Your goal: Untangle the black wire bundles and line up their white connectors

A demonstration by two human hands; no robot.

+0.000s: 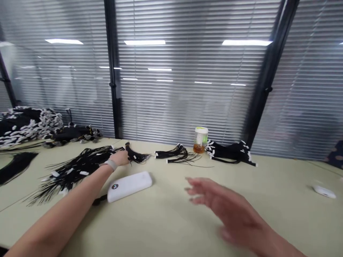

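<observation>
The left hand (119, 157), banded at the wrist, reaches to a short bundle of thin black wires (137, 157) near the back edge of the pale-yellow worktop (171, 221). Bundles lie along that edge, probably to keep them sorted and within reach. The right hand (214, 196) hangs above the worktop, holding nothing, its fingers loosely apart. The left fingertips merge with dark wires, so I cannot tell whether they pinch any. The left forearm partly hides a loose heap of black wires with white plastic connectors (87, 162); motion blurs the right hand.
</observation>
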